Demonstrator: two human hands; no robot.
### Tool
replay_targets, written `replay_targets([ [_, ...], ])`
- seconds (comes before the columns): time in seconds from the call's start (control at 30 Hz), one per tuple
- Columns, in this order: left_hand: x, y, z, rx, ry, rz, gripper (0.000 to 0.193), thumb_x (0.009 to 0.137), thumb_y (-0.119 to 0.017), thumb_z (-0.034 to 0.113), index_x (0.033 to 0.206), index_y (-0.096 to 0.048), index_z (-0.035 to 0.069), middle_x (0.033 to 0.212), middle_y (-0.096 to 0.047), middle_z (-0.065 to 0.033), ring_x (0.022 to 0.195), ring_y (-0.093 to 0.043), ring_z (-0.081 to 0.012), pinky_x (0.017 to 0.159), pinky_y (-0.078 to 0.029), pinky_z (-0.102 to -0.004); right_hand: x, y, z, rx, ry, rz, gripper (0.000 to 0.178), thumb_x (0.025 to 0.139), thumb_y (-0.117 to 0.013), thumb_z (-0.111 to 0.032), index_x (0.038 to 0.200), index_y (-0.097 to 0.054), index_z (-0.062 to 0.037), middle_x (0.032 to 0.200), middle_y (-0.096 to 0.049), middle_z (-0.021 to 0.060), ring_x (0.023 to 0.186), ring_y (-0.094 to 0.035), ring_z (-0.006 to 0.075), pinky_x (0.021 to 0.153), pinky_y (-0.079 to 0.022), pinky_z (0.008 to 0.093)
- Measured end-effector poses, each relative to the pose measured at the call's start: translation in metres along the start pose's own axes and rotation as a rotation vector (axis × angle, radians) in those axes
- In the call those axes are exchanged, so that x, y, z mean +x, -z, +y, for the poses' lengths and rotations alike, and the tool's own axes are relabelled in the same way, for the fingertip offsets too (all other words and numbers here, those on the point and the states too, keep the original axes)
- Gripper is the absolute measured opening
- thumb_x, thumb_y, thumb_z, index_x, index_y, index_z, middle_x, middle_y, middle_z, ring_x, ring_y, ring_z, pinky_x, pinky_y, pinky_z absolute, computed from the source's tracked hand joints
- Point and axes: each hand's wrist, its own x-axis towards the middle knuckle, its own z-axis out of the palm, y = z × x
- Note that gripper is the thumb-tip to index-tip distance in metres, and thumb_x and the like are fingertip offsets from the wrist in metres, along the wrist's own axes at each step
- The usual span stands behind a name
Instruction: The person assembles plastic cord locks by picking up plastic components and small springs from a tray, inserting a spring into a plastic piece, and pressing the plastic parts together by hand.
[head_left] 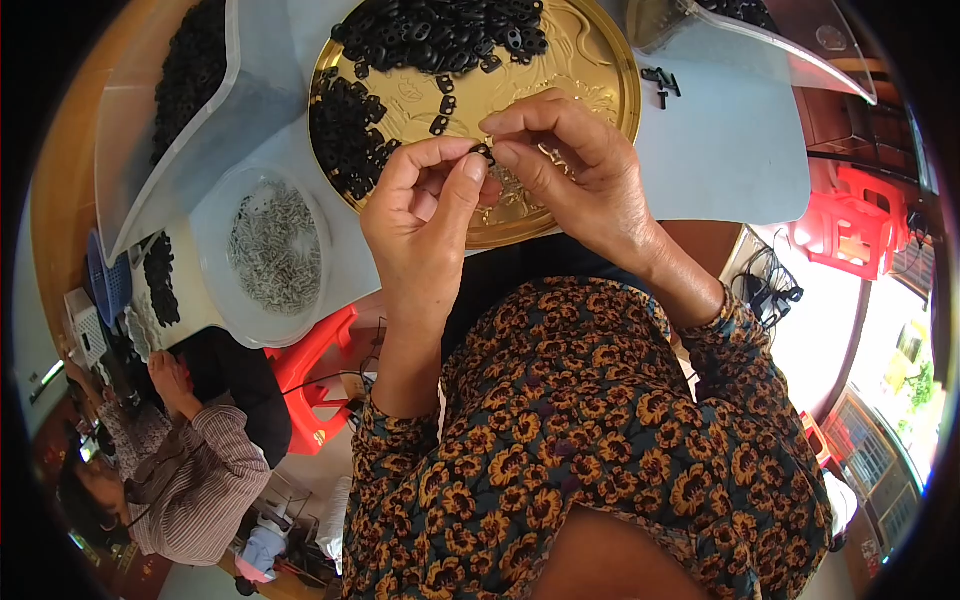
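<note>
Over the near part of a round gold tray (625, 90), both hands meet at a small black plastic part (483, 152). My left hand (428, 200) pinches it between thumb and forefinger, with the other fingers curled under. From the other side, the thumb and forefinger of my right hand (580, 170) close on the same part. My fingertips cover most of it, so its full shape is hidden. On the tray lie a big heap of black plastic pieces (440, 35) at the far side and a second pile (345, 135) at the left. A few loose pieces (440, 124) lie between them.
Left of the tray stands a clear bowl (212, 270) of small silvery pins (275, 250). Clear bins (215, 120) with black parts flank the tray. A few black pieces (662, 85) lie on the table (730, 160) at right. Another person (190, 480) works at the left; red stools (850, 225) stand nearby.
</note>
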Motion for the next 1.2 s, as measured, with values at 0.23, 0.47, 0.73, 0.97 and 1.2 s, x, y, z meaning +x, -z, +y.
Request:
replay_targets([
  [0.23, -0.002, -0.002, 0.0, 0.029, -0.045, 0.011, 0.013, 0.09, -0.062, 0.001, 0.102, -0.058, -0.004, 0.092, -0.062, -0.0066, 0.077, -0.061, -0.0095, 0.069, -0.052, -0.0219, -0.002, -0.007, -0.008, -0.045, -0.06, 0.017, 0.019, 0.088, -0.063, -0.001, 0.107, -0.062, -0.0014, 0.092, -0.063, 0.0064, 0.086, -0.064, 0.0127, 0.074, -0.052, 0.0259],
  [0.47, -0.007, -0.004, 0.0, 0.053, -0.036, 0.023, 0.012, 0.09, -0.06, -0.001, 0.101, -0.058, -0.004, 0.093, -0.061, -0.0065, 0.08, -0.06, -0.0091, 0.073, -0.054, -0.0225, -0.01, -0.016, -0.008, 0.259, -0.287, 0.087, 0.019, 0.092, -0.058, -0.002, 0.111, -0.059, -0.0004, 0.098, -0.064, 0.0035, 0.092, -0.06, 0.0077, 0.08, -0.05, 0.0233],
  [0.73, 0.001, 0.004, -0.001, -0.009, 0.024, 0.007, 0.013, 0.089, -0.063, 0.001, 0.101, -0.059, -0.003, 0.09, -0.063, -0.0071, 0.074, -0.062, -0.0103, 0.067, -0.052, -0.0219, -0.003, -0.016, -0.012, 0.262, -0.313, 0.072, 0.019, 0.095, -0.056, -0.006, 0.112, -0.058, 0.0012, 0.105, -0.065, 0.0059, 0.097, -0.06, 0.0093, 0.084, -0.05, 0.0232],
  [0.97, 0.002, 0.007, 0.003, -0.05, 0.052, 0.015, 0.013, 0.09, -0.063, 0.003, 0.101, -0.059, -0.003, 0.088, -0.063, -0.0068, 0.072, -0.062, -0.011, 0.066, -0.051, -0.0222, -0.001, -0.004, -0.004, 0.235, -0.202, 0.0, 0.023, 0.093, -0.06, -0.006, 0.115, -0.059, 0.0002, 0.11, -0.063, 0.0076, 0.1, -0.06, 0.0106, 0.085, -0.051, 0.0258],
  [1.2, 0.002, 0.005, 0.003, -0.045, 0.061, 0.013, 0.014, 0.09, -0.062, 0.003, 0.102, -0.058, -0.003, 0.087, -0.063, -0.0069, 0.074, -0.062, -0.0105, 0.066, -0.051, -0.0219, 0.001, -0.004, -0.002, 0.068, -0.105, -0.065, 0.026, 0.088, -0.064, -0.001, 0.113, -0.061, -0.0023, 0.1, -0.063, 0.0057, 0.095, -0.062, 0.0109, 0.083, -0.051, 0.0258],
])
